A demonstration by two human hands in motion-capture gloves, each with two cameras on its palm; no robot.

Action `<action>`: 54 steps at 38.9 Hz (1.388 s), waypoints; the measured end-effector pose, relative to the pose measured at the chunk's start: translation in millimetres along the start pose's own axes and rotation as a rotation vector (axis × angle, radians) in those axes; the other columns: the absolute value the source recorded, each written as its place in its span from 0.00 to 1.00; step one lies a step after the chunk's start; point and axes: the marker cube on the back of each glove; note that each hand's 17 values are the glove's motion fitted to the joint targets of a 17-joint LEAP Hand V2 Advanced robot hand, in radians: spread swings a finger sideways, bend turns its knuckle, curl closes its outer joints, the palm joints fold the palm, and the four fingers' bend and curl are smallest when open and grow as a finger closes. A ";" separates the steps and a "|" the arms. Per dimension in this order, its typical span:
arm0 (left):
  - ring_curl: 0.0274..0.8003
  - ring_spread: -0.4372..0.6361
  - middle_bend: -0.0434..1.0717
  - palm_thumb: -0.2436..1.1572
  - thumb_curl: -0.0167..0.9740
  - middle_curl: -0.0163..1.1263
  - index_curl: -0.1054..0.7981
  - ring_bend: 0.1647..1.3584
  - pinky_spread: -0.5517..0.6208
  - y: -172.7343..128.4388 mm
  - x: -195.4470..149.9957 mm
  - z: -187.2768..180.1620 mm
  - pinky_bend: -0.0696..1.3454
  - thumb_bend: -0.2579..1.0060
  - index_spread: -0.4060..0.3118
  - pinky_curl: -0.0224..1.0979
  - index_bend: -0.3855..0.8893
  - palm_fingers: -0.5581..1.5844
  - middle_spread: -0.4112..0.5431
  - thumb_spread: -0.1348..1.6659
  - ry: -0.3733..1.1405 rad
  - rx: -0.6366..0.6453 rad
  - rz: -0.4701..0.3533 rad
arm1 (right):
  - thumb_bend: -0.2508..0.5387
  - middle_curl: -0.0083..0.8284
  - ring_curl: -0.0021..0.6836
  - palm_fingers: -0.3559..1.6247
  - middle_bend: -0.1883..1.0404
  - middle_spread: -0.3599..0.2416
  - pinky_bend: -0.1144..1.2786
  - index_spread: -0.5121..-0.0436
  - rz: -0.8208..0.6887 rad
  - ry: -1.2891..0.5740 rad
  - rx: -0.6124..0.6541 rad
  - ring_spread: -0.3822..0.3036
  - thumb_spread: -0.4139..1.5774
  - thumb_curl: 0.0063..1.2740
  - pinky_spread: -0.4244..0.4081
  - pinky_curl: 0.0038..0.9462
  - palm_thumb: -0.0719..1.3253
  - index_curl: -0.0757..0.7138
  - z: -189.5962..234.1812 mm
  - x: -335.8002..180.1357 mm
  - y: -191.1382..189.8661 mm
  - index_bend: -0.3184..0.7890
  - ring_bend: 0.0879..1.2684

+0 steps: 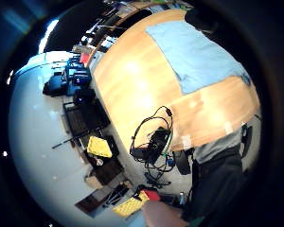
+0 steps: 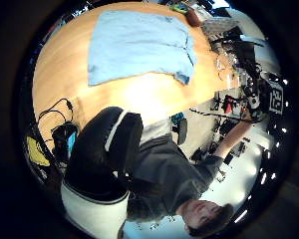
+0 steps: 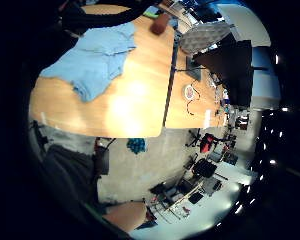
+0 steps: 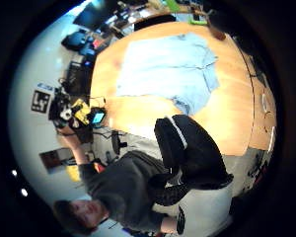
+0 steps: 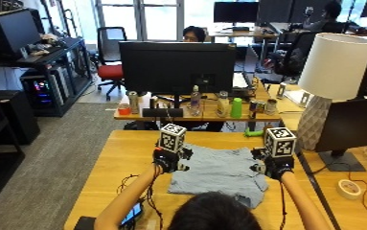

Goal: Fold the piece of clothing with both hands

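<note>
- Shirt (image 5: 218, 175): light blue, spread flat on the wooden table (image 5: 116, 165), straight ahead of you. A sleeve at its near right corner is bunched up; same bunching shows in the right little-finger view (image 3: 92, 65).
- Your left hand (image 5: 167, 160): raised above the shirt's left edge, not touching the cloth. Both its palm views show the shirt (image 2: 139, 45) well away on the table, nothing in front of the palm. Fingers: can't tell whether spread or curled.
- Your right hand (image 5: 272, 166): raised above the shirt's right edge, also apart from the cloth. Its thumb-side view shows the whole shirt (image 4: 170, 71) lying free on the table. Fingers: can't tell either.
- Beyond the shirt's far edge: a black monitor (image 5: 180, 67) on the next desk, bottles beside its stand.
- Right of the shirt: a white lamp (image 5: 329, 81).
- Left of the shirt, near the table's front: a cable loop and a phone (image 5: 132, 214).
</note>
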 end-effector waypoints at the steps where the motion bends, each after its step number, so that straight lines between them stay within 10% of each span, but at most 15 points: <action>1: 0.33 0.63 0.18 0.30 0.22 0.14 0.43 0.43 0.70 -1.4 -0.4 0.4 0.43 0.20 0.55 0.30 0.39 0.31 0.67 0.70 0.003 0.007 -0.001 | 0.43 0.45 0.52 0.47 0.46 0.53 0.36 0.40 -0.001 0.006 -0.004 0.50 0.81 0.15 0.71 0.33 0.39 0.32 0.3 -1.1 -0.6 0.37 0.39; 19: 0.30 0.56 0.32 0.42 0.29 0.25 0.49 0.33 0.67 -68.7 0.2 61.5 0.35 0.20 0.49 0.28 0.51 0.41 0.48 0.66 -0.065 0.089 -0.034 | 0.35 0.46 0.53 0.45 0.38 0.54 0.39 0.40 -0.036 0.045 -0.023 0.51 0.81 0.18 0.69 0.36 0.44 0.35 13.0 -12.2 -7.6 0.40 0.36; 27: 0.33 0.56 0.15 0.44 0.30 0.25 0.51 0.33 0.64 -54.8 19.7 89.6 0.40 0.19 0.49 0.32 0.46 0.35 0.51 0.65 -0.054 0.056 0.043 | 0.32 0.48 0.53 0.47 0.38 0.53 0.37 0.40 -0.035 0.028 -0.055 0.49 0.81 0.19 0.69 0.36 0.47 0.36 20.0 -10.3 1.0 0.39 0.35; 43: 0.35 0.50 0.21 0.49 0.32 0.26 0.51 0.36 0.60 -30.4 23.6 142.4 0.36 0.20 0.46 0.31 0.41 0.43 0.44 0.65 -0.144 -0.403 -0.146 | 0.30 0.50 0.54 0.48 0.38 0.52 0.36 0.41 -0.029 0.017 -0.110 0.48 0.81 0.19 0.68 0.36 0.48 0.37 43.7 5.1 5.9 0.39 0.34; 49: 0.36 0.40 0.19 0.56 0.35 0.27 0.49 0.37 0.45 -42.7 38.7 148.3 0.44 0.22 0.41 0.33 0.43 0.54 0.36 0.67 -0.122 -0.188 0.003 | 0.30 0.50 0.55 0.49 0.37 0.52 0.35 0.41 -0.038 0.000 -0.114 0.47 0.82 0.20 0.68 0.36 0.48 0.37 51.8 7.3 5.7 0.39 0.33; 54: 0.36 0.34 0.17 0.59 0.37 0.28 0.55 0.32 0.39 -47.3 41.0 151.5 0.39 0.21 0.36 0.33 0.52 0.57 0.32 0.68 -0.204 -0.123 -0.028 | 0.30 0.50 0.55 0.49 0.37 0.51 0.34 0.41 -0.044 -0.006 -0.127 0.47 0.82 0.20 0.68 0.36 0.48 0.38 60.6 11.5 5.1 0.39 0.33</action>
